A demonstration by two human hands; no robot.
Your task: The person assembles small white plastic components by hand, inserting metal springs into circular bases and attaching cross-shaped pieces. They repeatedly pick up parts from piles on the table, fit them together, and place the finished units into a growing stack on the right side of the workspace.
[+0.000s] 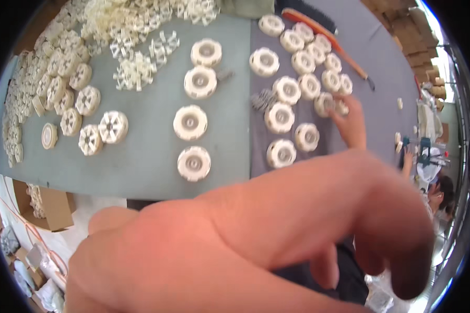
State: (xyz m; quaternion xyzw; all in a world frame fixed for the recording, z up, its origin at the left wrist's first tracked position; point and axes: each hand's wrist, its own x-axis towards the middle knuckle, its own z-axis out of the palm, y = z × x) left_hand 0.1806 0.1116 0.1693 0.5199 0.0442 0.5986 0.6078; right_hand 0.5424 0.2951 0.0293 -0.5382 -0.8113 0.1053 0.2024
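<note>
Pale round wheel [325, 105] is lying at the right of the table [151, 135], on the grey-purple side, close among similar wheels. Right hand [351, 121] is bending over its edge, thumb and fingers partly open around a smaller pale piece [342, 108]; whether they are gripping it or only touching, cannot tell.

Left hand [219, 224] is hanging large and blurred just before the lens, fingers loosely curled and pointing right; nothing is showing in it, but the palm is facing away, so cannot tell.

Risks, as judged: the wheels are sitting so near one another that a careless fingertip could knock a neighbour and set it rolling. Left hand is blocking the near table edge, so a piece slipping there could go unseen. A sleeve or wrist could scatter the loose grey bits [264, 100].

Materials: wheels are looking like hard matt plastic, cream rims notched, centres ringed and greyer. Four are standing apart in a column [190, 123]; spoked hubs [113, 127] are lying farther left, below a tangled heap of angular translucent clips [136, 70]. Orange-handled brush [318, 28], dark-bristled, is lying beyond. Brown cardboard box [57, 208] is standing below.
</note>
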